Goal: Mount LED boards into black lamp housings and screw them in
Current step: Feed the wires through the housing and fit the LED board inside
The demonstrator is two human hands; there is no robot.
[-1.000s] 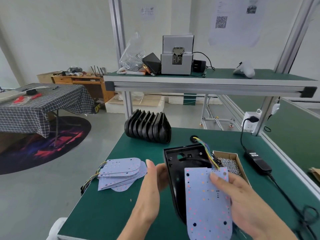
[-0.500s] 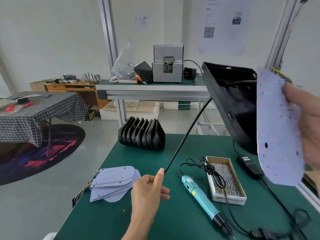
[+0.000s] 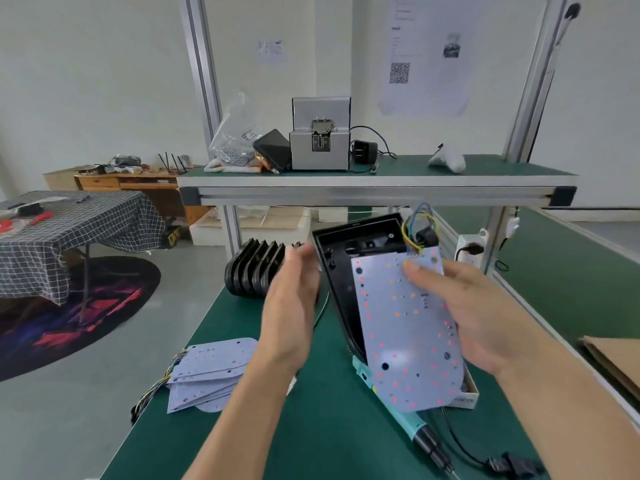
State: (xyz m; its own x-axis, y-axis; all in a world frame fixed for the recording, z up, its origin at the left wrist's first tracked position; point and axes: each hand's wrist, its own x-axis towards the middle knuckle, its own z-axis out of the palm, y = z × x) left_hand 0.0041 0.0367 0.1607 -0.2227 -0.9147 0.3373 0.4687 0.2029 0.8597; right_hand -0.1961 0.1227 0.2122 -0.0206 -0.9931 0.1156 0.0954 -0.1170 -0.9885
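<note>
**Q:** Where is the LED board, and what holds it?

**A:** The right hand [image 3: 485,317] grasps the LED board [image 3: 405,327] and the black lamp housing [image 3: 346,271] behind it. The thumb lies across the board's upper face; the other fingers are hidden behind, so how they divide the load cannot be told. Both parts are in the air above the green surface [image 3: 329,427].

**Q:** State of the left hand?

**A:** The left hand [image 3: 291,306] is released: fingers straight, holding nothing, palm turned toward the housing. Its fingertips sit just beside the housing's left rim; contact cannot be confirmed because of blur.

**Q:** Which relation governs the next move?

**A:** The board lies directly in front of the housing's open cavity, not yet seated. The long axes of both run from the far, squared end down toward the near, rounded end, roughly parallel. The coloured wires [image 3: 415,230] leave the board's far edge, beyond the right thumb. In my judgement, the left hand is the nearer free hand for steadying the housing from its left while the right presses the board in.

**Q:** What comes after that?

**A:** The teal electric screwdriver [image 3: 408,420] lies below the right hand, beside the screw box [image 3: 467,398].

**Q:** Any legible writing?

**A:** None. A QR code poster [image 3: 426,57] hangs behind; its text is too small to read.
</note>
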